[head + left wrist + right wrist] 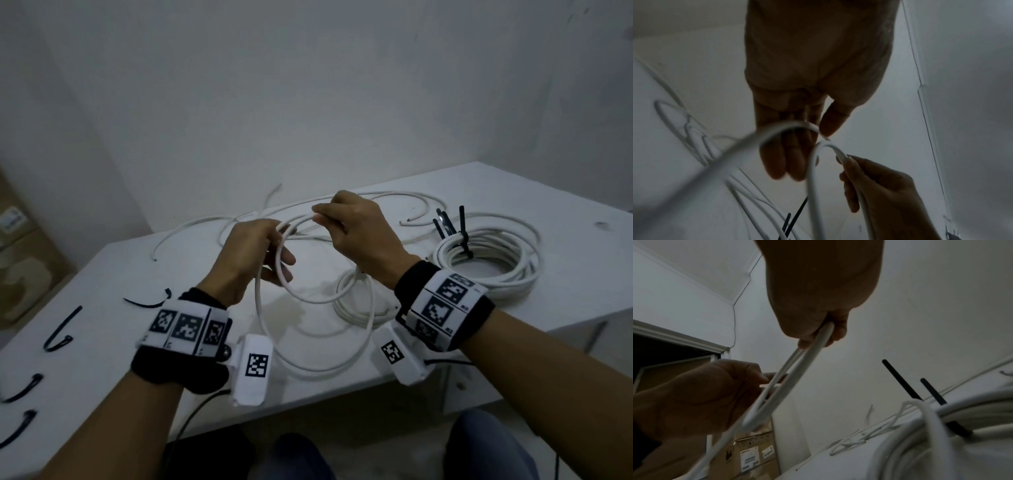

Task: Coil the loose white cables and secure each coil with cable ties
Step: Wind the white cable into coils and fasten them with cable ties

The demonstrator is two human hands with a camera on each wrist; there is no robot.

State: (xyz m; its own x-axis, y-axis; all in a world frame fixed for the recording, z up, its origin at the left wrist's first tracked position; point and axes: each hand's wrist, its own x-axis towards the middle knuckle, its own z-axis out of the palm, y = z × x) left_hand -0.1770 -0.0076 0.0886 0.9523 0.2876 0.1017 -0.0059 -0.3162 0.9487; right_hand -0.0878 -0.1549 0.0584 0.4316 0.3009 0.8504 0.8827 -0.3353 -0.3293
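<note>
White cable (310, 298), black cable ties (61, 330), white table (102, 274), black-and-white checkered wristbands (185, 327).

Black wristbands (445, 305) with square-coded markers

tied coil (486, 263) right on table (102, 274) | loose ties (61, 329) left
</note>
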